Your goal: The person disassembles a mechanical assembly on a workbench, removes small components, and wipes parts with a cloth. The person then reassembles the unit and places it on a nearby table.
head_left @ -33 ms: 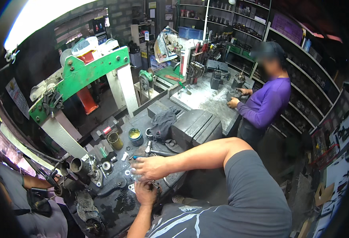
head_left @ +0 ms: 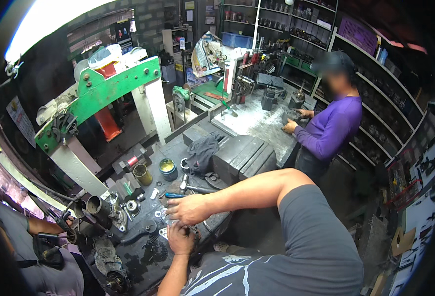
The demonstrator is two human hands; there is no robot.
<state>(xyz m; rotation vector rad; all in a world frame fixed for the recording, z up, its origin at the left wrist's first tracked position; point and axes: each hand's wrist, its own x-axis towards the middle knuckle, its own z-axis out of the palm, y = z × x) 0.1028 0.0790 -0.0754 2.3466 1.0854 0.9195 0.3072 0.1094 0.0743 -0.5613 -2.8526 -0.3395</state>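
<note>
My left hand [head_left: 180, 239] is at the near bench, fingers curled at a dark metal part that it largely hides. Just above it, my right hand [head_left: 190, 209] reaches across from the right, palm down with fingers spread, over small silver parts [head_left: 159, 214]. What lies under its fingertips is hard to make out. A blue-handled tool [head_left: 174, 195] lies beside my right hand, with a hammer-like metal tool [head_left: 200, 189] behind it. A flanged metal fitting [head_left: 118, 219] and a round bearing-like part [head_left: 132, 207] sit to the left. A curved black part [head_left: 133, 237] lies left of my left hand.
A green-and-white press frame [head_left: 114, 91] stands back left, tins [head_left: 168, 172], a dark rag [head_left: 202, 153] and stacked steel blocks [head_left: 242, 158] behind my hands. A person in purple [head_left: 333, 123] handles parts at a metal table [head_left: 247, 123]. Another person [head_left: 49, 274] is at lower left.
My right elbow and forearm have risen slightly and my right hand has shifted a little, showing more of the blue-handled tool.
</note>
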